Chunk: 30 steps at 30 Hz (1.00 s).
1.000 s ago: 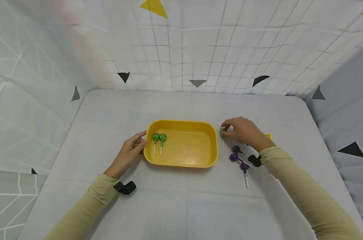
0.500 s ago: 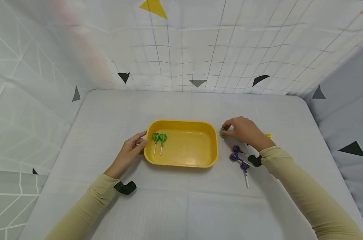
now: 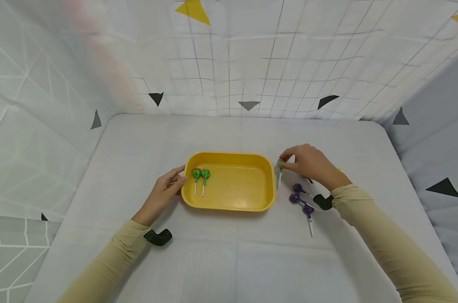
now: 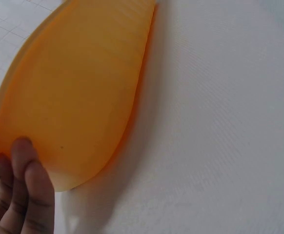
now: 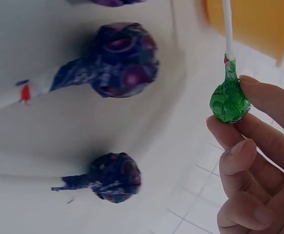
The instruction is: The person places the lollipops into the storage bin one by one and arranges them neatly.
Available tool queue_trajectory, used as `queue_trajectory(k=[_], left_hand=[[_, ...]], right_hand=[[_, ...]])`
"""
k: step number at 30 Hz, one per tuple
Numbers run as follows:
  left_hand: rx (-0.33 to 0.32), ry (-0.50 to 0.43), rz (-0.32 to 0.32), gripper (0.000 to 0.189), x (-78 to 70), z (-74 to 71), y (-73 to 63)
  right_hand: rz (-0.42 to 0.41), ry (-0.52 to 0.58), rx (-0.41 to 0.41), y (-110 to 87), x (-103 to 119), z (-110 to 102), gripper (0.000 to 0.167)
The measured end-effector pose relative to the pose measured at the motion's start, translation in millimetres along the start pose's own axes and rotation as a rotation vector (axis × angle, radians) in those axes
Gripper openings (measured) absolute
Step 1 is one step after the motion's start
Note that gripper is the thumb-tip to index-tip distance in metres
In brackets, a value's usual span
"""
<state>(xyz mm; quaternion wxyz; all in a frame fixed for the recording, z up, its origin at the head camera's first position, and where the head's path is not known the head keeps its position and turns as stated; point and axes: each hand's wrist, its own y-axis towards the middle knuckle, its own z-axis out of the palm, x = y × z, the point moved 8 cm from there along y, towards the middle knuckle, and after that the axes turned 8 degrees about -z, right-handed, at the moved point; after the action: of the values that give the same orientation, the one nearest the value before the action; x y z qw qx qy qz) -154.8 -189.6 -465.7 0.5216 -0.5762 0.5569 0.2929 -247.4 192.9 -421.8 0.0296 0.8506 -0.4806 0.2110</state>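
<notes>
At the lower left of the head view, a beige sleeve (image 3: 119, 244) is reaching up toward the middle, with a black wrist piece (image 3: 158, 237) sitting at its cuff. Beyond the cuff, the left hand (image 3: 161, 190) is touching the left end of the yellow tray (image 3: 240, 181); its fingertips are resting against the outer wall in the left wrist view, but whether they are truly grasping it cannot be told. The tray is lying at the middle of the frame, and two green lollipops (image 3: 205, 173) are resting side by side in its left part, their sticks pointing toward the bottom of the frame.

Just right of the tray, the held green lollipop (image 5: 230, 101) is hanging stick-down in the head view. The right hand (image 3: 306, 162) is pinching its wrapped head between thumb and fingertips, outside the tray. Below that hand, three purple lollipops (image 3: 308, 209) are lying close together on the white cloth (image 3: 198, 265). Farther right, a small yellow thing (image 3: 340, 170) is showing, mostly hidden, behind the right wrist.
</notes>
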Motion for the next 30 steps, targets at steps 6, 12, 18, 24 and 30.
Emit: queue_trajectory(k=[6,12,18,24,30], left_hand=[[-0.001,0.002,0.000,0.055,0.4,-0.4,-0.1],[0.002,0.000,-0.011,0.055,1.1,-0.3,0.1],[0.010,-0.008,-0.008,0.055,1.1,0.3,-0.1],[0.012,-0.010,-0.005,0.055,1.4,0.1,-0.2],[0.011,-0.010,-0.005,0.055,2.1,0.1,0.3]], right_hand=[[-0.006,0.004,-0.021,-2.7,7,-10,0.033],[-0.008,0.023,-0.042,-5.0,13,-20,0.031],[-0.016,0.075,-0.067,-4.8,14,-25,0.031],[-0.054,0.153,-0.116,-3.0,20,-29,0.027],[-0.126,0.199,-0.133,-0.8,39,-32,0.027]])
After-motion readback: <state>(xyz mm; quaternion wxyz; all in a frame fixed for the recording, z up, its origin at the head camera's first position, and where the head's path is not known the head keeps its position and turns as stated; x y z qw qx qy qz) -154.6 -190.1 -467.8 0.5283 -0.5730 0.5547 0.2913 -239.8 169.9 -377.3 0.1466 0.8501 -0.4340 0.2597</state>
